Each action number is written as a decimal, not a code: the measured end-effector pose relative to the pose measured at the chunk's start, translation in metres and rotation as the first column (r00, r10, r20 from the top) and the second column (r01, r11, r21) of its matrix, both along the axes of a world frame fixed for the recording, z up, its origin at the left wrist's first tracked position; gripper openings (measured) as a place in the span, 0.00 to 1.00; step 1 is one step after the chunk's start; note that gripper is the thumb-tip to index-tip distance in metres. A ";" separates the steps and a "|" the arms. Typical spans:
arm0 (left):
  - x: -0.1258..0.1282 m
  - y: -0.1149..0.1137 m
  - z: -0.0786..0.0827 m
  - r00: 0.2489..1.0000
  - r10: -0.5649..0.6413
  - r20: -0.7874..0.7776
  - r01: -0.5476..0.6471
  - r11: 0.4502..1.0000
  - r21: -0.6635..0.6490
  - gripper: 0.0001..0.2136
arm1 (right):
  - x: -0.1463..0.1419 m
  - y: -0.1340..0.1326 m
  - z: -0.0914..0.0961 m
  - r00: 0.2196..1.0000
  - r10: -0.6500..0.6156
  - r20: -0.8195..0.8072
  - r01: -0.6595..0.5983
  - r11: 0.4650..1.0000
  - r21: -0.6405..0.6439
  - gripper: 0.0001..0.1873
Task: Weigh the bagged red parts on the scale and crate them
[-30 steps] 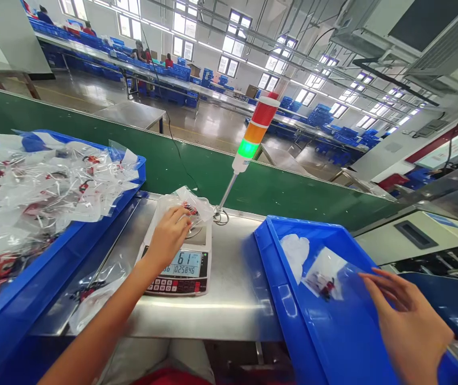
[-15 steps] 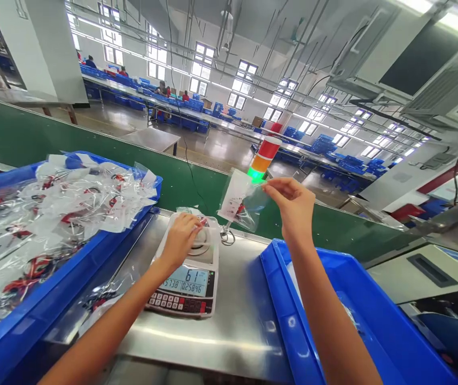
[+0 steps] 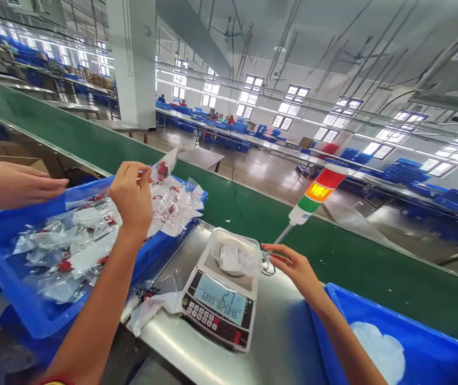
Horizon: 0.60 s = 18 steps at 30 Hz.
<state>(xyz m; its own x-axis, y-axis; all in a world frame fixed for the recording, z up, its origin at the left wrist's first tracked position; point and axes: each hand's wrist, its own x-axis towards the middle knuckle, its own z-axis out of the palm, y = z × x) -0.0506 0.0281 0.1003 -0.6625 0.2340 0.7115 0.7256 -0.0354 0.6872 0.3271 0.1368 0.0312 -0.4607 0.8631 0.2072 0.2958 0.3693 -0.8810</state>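
Observation:
My left hand [image 3: 132, 195] is raised over the left blue bin, pinching a clear plastic bag [image 3: 163, 170] with a white sheet and red parts inside. My right hand [image 3: 293, 267] is at the right edge of the digital scale [image 3: 220, 297], its fingers apart and pointing left. Close to those fingertips, another plastic bag [image 3: 232, 258] with white contents lies on the scale's pan. The display reads 27 on its upper line. A further bag [image 3: 158, 305] with dark and red parts lies on the metal table left of the scale.
Many similar bags fill the left blue bin [image 3: 44, 323]. Another person's hand [image 3: 24, 184] reaches over its far left side. A signal light [image 3: 319, 192], glowing amber, stands behind the scale. A second blue bin [image 3: 433, 326] holding something white is at right. A green belt [image 3: 285, 219] runs behind.
My left hand has moved from the scale to above the left bin with a bag. My right hand has lowered to the scale, its bag gone from its fingers. The light turned from green to amber.

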 end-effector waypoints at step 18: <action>0.030 0.018 -0.124 0.848 -0.433 -0.306 0.037 0.624 -0.781 0.21 | 0.157 -0.081 -0.036 0.918 -0.322 0.233 0.344 0.937 -0.061 0.25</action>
